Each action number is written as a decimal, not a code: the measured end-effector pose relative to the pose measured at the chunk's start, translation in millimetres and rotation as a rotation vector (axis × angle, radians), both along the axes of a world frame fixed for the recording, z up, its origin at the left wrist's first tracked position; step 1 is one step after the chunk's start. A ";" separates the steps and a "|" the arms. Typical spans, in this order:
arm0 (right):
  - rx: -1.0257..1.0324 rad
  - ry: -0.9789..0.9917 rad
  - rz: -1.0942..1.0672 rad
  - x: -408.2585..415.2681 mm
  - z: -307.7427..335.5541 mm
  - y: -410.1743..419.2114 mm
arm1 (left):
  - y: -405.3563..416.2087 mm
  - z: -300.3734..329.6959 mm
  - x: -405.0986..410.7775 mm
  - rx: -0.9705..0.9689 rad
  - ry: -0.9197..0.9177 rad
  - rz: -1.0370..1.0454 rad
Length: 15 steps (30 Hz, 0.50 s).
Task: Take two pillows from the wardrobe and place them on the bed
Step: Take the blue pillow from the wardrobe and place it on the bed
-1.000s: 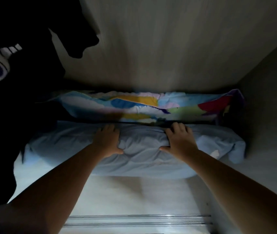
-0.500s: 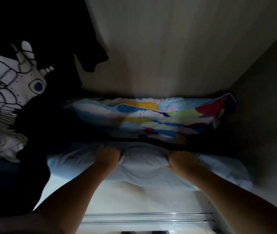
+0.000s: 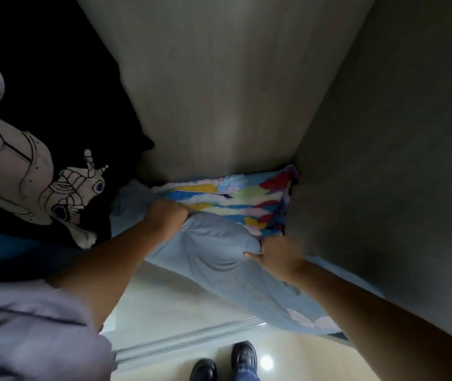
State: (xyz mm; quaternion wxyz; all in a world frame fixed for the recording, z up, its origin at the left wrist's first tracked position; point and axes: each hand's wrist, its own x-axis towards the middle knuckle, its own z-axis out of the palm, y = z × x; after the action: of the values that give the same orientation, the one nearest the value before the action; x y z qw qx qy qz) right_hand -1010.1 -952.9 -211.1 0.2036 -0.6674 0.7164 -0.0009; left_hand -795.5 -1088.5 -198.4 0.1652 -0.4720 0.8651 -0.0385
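Pillow one, the pale blue pillow [image 3: 219,251], sits at the front of the wardrobe floor [image 3: 169,301] and runs diagonally, with its far left end back by the hanging clothes and its near right end out over the sliding-door track [image 3: 191,336]. Left hand [image 3: 168,214] is closed on the blue fabric at the pillow's upper edge, fingers curled and bunching the cover. Right hand [image 3: 279,257] lies on the pillow's right half with the thumb pressed into the fabric; the fingers are blurred, so whether they are closed on the cover cannot be told. Behind the blue pillow, the multicoloured pillow [image 3: 235,202] lies against the back panel [image 3: 219,92] and touches the right side wall [image 3: 384,160]. A black printed garment [image 3: 40,166] hangs at the left (its lower edge reaches the blue pillow's left end). Two black shoes [image 3: 244,356] stand on the glossy room floor [image 3: 288,358] below the track.
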 end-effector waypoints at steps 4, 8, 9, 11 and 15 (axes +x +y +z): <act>-0.008 0.030 -0.126 -5.8 21.6 44.1 | 6.9 20.4 -17.0 0.087 -0.045 -0.172; 0.046 0.027 -0.240 -2.6 51.6 104.5 | 48.5 43.4 -35.6 0.036 -0.128 -0.342; 0.075 0.020 -0.282 -4.3 58.2 122.0 | 59.8 48.1 -40.1 0.047 -0.108 -0.386; 0.119 0.017 -0.369 -8.1 71.3 156.7 | 76.0 53.3 -50.3 0.123 -0.035 -0.476; 0.159 0.090 -0.506 -24.0 92.9 227.4 | 124.1 70.9 -93.3 0.250 -0.097 -0.604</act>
State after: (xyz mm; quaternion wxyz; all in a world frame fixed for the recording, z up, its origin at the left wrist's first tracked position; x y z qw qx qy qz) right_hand -1034.1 -725.5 -118.2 0.2166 -0.4484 0.8665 0.0342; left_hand -888.9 -964.3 -127.5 0.2441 -0.1676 0.9552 -0.0017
